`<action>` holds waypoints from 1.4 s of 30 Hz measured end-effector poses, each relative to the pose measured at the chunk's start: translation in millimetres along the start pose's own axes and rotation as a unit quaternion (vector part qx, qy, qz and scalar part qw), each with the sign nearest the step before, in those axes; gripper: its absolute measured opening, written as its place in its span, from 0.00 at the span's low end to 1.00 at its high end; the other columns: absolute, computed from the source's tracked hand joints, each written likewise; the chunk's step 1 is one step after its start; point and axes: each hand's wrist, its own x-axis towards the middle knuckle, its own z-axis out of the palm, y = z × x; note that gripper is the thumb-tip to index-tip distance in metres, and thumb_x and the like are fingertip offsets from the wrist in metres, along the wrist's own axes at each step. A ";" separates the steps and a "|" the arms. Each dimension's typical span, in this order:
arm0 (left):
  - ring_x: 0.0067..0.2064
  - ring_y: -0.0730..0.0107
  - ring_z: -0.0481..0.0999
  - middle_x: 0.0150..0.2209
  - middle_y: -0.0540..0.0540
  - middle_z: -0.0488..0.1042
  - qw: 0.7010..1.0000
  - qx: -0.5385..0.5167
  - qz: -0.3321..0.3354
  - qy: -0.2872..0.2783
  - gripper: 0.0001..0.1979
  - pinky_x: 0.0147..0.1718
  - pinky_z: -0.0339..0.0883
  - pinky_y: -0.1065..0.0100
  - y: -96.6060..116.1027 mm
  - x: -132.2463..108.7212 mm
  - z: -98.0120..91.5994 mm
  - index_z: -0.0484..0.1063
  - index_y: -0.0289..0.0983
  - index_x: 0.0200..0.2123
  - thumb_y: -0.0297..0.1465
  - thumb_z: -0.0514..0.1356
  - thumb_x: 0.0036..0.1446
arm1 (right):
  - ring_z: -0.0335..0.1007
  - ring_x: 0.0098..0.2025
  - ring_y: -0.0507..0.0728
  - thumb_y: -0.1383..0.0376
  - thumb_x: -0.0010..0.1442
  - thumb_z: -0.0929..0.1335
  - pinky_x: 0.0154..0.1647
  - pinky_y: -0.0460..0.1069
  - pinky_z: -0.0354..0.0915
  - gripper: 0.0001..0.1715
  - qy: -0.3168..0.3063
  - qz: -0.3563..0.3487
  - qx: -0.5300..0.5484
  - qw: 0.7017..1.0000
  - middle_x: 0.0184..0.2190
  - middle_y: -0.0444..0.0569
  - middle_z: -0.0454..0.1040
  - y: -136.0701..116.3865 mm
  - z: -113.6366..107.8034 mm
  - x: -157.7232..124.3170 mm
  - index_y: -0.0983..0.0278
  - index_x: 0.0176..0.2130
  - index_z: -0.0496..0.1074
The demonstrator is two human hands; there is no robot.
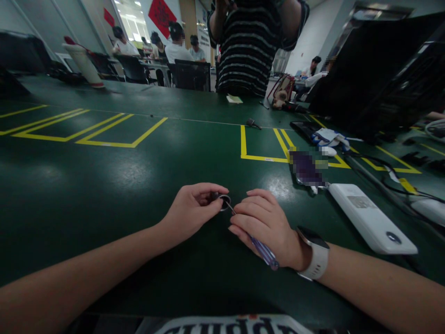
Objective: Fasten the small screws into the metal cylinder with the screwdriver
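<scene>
My left hand (194, 206) pinches a small metal ring (225, 199) with a dark piece at its side, between thumb and fingertips. Partly hidden by those fingers, the exact kind of this ring-shaped part does not show. A screwdriver (264, 253) with a clear purple handle is in my right hand (264, 222), its fingers wrapped round it. From between the fingers its thin shaft runs up and left, and the tip reaches the ring. Both hands are just above the green table (121, 204), close together at the middle.
On the right lie a white power bank (371, 218), a blurred purple pouch (306, 168), a white-and-blue cloth (330, 138) and cables (378, 174). A small dark part (253, 123) sits farther back. Yellow tape (104, 144) marks the table. A person in a striped shirt (246, 46) stands opposite.
</scene>
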 end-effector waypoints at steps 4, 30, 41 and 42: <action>0.33 0.68 0.78 0.33 0.46 0.80 1.000 0.020 0.006 0.022 0.13 0.34 0.72 0.68 0.2 0.5 0.3 0.76 0.33 0.36 0.29 0.60 0.46 | 0.71 0.34 0.52 0.67 0.61 0.64 0.47 0.53 0.62 0.06 0.002 -0.002 0.005 1.000 0.30 0.47 0.77 -0.9 -0.9 -0.5 0.64 0.32 0.70; 0.41 0.65 0.77 0.40 0.45 0.77 0.999 -0.004 0.002 0.053 0.18 0.43 0.71 0.63 -4.4 22.1 -17.1 0.72 0.34 0.41 0.28 0.63 0.43 | 0.70 0.40 0.55 0.69 0.60 0.65 0.45 0.53 0.65 0.06 -0.006 0.083 0.150 0.985 0.36 0.51 0.75 -0.9 -2.9 2.0 0.66 0.39 0.70; 0.42 0.57 0.71 0.39 0.42 0.72 0.884 0.436 0.133 0.101 0.14 0.41 0.64 0.58 -39.7 106.1 -66.9 0.73 0.35 0.40 0.32 0.61 0.48 | 0.71 0.39 0.55 0.57 0.60 0.64 0.44 0.53 0.66 0.16 0.024 0.405 0.507 0.761 0.35 0.50 0.75 42.4 22.9 51.0 0.66 0.36 0.74; 0.41 0.57 0.70 0.37 0.42 0.71 0.878 0.444 0.146 0.105 0.11 0.41 0.64 0.59 -41.3 109.6 -67.9 0.73 0.35 0.36 0.32 0.62 0.48 | 0.71 0.37 0.54 0.57 0.60 0.64 0.42 0.52 0.66 0.17 0.043 0.412 0.529 0.740 0.33 0.50 0.75 47.3 29.1 56.1 0.67 0.35 0.74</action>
